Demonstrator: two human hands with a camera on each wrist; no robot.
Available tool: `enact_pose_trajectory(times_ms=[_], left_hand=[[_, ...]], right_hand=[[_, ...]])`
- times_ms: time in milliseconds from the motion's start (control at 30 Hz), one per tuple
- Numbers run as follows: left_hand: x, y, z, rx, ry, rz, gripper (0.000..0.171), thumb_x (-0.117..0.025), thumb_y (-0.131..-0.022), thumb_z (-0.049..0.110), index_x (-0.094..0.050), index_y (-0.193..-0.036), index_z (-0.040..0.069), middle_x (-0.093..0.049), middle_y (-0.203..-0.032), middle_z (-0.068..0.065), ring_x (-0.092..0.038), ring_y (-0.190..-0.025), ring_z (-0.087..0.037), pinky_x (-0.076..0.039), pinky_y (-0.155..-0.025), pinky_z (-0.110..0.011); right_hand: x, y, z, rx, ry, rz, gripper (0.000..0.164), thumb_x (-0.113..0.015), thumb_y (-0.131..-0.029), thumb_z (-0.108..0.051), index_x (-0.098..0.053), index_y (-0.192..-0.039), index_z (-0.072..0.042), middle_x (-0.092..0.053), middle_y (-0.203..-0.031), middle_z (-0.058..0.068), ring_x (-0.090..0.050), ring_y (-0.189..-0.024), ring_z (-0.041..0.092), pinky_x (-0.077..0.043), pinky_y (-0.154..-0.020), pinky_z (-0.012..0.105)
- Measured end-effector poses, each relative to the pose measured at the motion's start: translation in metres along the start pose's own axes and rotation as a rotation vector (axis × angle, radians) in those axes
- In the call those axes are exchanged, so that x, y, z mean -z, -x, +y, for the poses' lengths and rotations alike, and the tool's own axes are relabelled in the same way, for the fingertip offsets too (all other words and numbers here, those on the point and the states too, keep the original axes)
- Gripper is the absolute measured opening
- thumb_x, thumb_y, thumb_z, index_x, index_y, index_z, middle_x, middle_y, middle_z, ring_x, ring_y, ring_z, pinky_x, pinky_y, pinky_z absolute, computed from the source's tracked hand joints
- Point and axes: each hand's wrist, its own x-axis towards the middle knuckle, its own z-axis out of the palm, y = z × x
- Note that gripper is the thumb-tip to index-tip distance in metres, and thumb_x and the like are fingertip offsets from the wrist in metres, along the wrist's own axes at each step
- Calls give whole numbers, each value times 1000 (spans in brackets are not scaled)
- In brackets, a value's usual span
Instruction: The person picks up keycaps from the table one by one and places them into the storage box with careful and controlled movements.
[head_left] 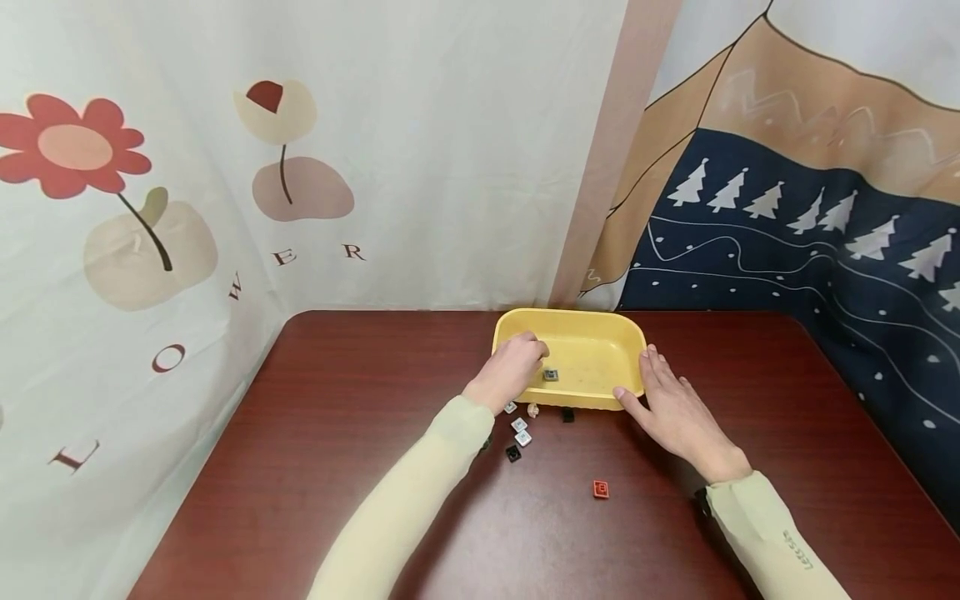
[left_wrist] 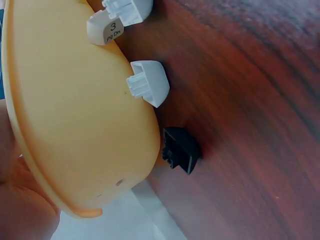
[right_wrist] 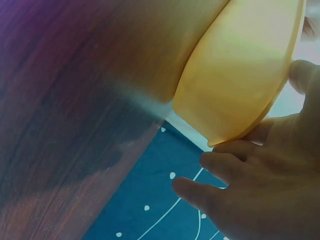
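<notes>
A yellow plastic basin stands at the table's back edge. My left hand reaches over its left side with bent fingers; the fingertips are hidden, so whether they pinch anything cannot be told. Just beside those fingers, a grey keycap shows inside the basin. My right hand touches the basin's right end with extended fingers, the thumb at the near rim. In front of the basin lie white keycaps, black keycaps and a beige one. The left wrist view shows a keycap marked "3 Pg Dn".
A red keycap lies apart from the others, nearer the front of the dark brown table. Printed curtains hang directly behind the table and along its sides.
</notes>
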Motion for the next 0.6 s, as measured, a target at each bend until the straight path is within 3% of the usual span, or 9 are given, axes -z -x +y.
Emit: enact_pose_trajectory(times_ms=[367,600], left_hand=[[-1,-11,2,52,-13,-63,10,-67,-87,3,-74,-84,11,-62,-80,-1,-57,-74,-15,-48,-68,-30],[-2,-12,1,70,11,-78,9,-71,-89,14,-74,-96,9,-65,-91,-3,-62,-83,-17,-50,-75,-30]], right_hand=[[-2,0,0,4,-5,6,94,-34,-95,-66,-7,-152,4,-1,-159,20,-9,-145,38,-16,-108,64],[-1,1,-1,6,2,11,94,-35,-95,-65,-8,-152,5,-2,-159,20,-10,-144,39,-17,-107,64]])
